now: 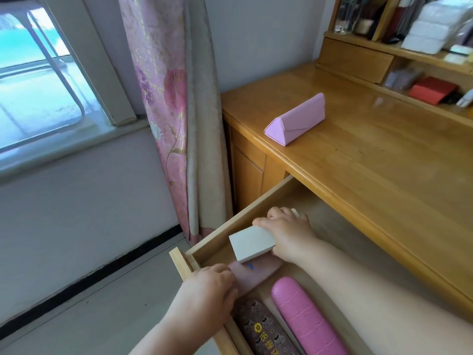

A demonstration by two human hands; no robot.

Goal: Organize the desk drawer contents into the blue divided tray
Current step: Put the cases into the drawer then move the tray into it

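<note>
My right hand point(286, 234) gripped a white box point(252, 243) at the drawer's point(230, 221) ten o'clock; my left hand point(210, 285) pinched a pink pouch point(253, 274). I judged emptying underway; next, lifting out.

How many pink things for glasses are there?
3: a pink triangular folding case on the desk top, a glossy pink hard case and a pale pink soft pouch in the drawer. Arms may hide more.

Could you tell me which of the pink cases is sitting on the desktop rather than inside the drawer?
The triangular pink case; it sits alone on the desk, while the rounded pink case lies inside the open drawer.
</note>
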